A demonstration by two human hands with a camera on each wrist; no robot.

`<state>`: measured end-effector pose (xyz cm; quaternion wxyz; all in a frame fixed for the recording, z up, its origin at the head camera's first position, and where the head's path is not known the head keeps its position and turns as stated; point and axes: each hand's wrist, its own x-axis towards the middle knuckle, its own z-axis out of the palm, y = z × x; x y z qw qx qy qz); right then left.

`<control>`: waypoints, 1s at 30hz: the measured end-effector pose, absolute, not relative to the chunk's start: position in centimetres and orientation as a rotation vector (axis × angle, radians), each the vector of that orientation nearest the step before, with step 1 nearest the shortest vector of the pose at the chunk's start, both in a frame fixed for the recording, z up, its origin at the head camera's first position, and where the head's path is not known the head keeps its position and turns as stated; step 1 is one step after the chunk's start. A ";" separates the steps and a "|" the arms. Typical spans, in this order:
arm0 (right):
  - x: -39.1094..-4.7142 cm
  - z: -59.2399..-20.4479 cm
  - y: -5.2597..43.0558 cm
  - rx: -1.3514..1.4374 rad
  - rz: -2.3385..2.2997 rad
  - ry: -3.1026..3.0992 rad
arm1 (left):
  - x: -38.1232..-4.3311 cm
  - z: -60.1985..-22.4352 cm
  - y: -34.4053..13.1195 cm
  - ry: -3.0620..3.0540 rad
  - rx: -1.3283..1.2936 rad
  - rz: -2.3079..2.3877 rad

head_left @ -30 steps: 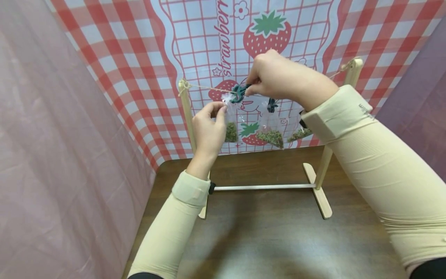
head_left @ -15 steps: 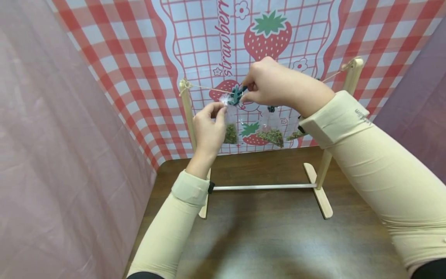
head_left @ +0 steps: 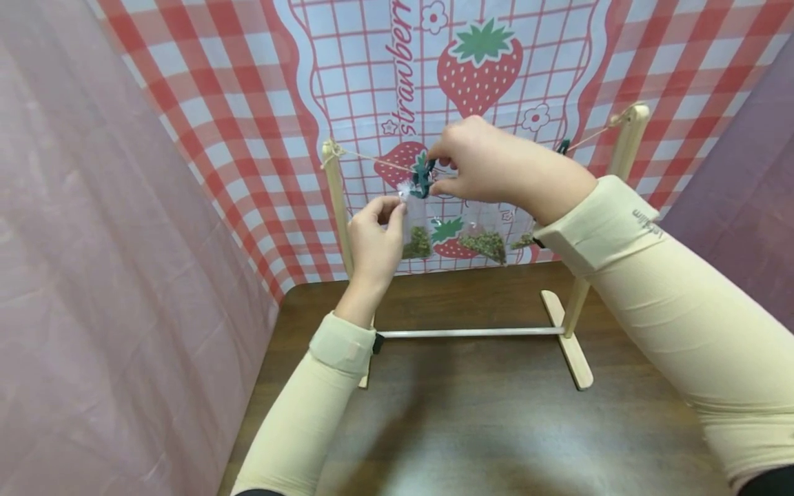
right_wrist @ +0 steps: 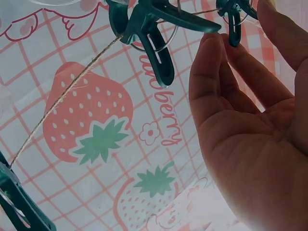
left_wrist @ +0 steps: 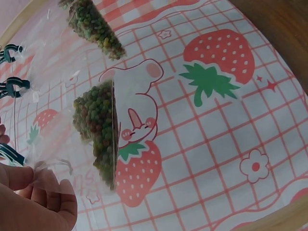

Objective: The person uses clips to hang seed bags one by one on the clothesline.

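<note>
My left hand (head_left: pixel 375 241) pinches the gathered top of a small clear plastic bag (head_left: pixel 417 244) with small green-brown grains at its bottom. Just right of the bag's top, my right hand (head_left: pixel 480 162) holds a dark green spring clip (head_left: pixel 421 178) at the string (head_left: pixel 372 159), thumb and forefinger spread about its handles. Whether the clip's mouth grips the bag cannot be made out. In the left wrist view, my left thumb and fingers (left_wrist: pixel 41 197) hold clear plastic close to the green clip (left_wrist: pixel 12 154).
Another grain bag (head_left: pixel 484 244) hangs in the middle, and a third (head_left: pixel 524 240) is partly behind my right forearm. More clips (right_wrist: pixel 159 29) sit along the string. Wooden posts (head_left: pixel 629 141) and a white crossbar (head_left: pixel 471 333) stand on the brown table (head_left: pixel 496 413), before a strawberry-print cloth (head_left: pixel 480 65).
Both hands have come down slightly. My right thumb and forefinger have spread farther apart around the clip, which now stands more upright. The held bag has lowered a little.
</note>
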<state>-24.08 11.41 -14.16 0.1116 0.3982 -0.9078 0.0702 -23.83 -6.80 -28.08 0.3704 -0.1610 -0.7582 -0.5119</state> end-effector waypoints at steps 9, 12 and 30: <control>-23.8 -14.7 11.7 1.204 0.232 -2.585 | -23.5 -28.7 -6.6 -1.971 -0.426 -1.319; -23.4 -14.9 11.9 1.205 0.268 -2.561 | -23.5 -28.8 -6.6 -1.958 -0.435 -1.331; -19.6 -16.2 15.2 1.124 0.484 -2.265 | -22.5 -29.2 -6.6 -1.937 -0.420 -1.295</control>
